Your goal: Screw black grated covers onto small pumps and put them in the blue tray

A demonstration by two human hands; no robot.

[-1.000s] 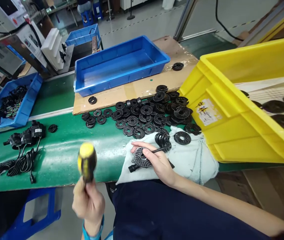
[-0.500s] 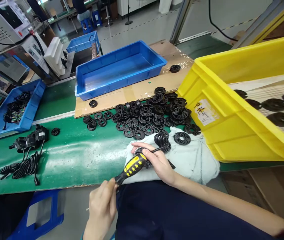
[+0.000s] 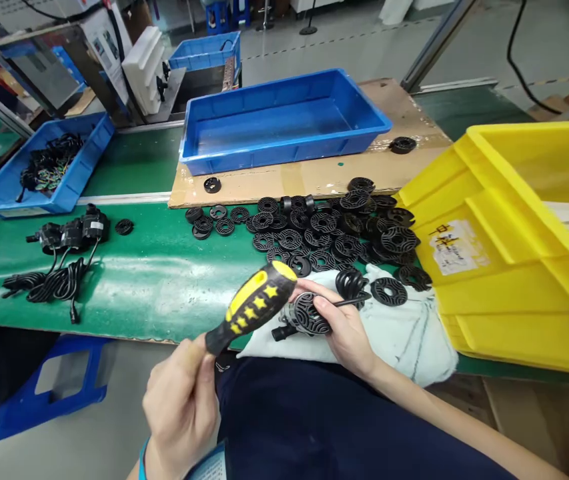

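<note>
My left hand (image 3: 181, 393) is closed around the narrow end of a black and yellow screwdriver (image 3: 257, 303). The screwdriver's thick handle, marked with stars, points up and to the right. My right hand (image 3: 347, 330) grips a small round device with a slotted black disc (image 3: 309, 313) on its face. A dark spout (image 3: 284, 332) sticks out at the device's lower left, and a black rod-like piece (image 3: 351, 300) extends to the right of my thumb. The handle is close to the device; whether they touch, I cannot tell. Beneath the device lies a pale cloth (image 3: 409, 333).
Many loose black slotted discs (image 3: 324, 230) are heaped behind the cloth. A blue tray (image 3: 284, 157) stands on cardboard at the back. To the right is a yellow bin (image 3: 524, 287). Corded black devices (image 3: 71, 233) and a blue bin of cables (image 3: 91, 157) are at left.
The screwdriver handle has swung up off the device, with my left hand moving left and toward me. My right hand keeps its hold. The camera view has shifted.
</note>
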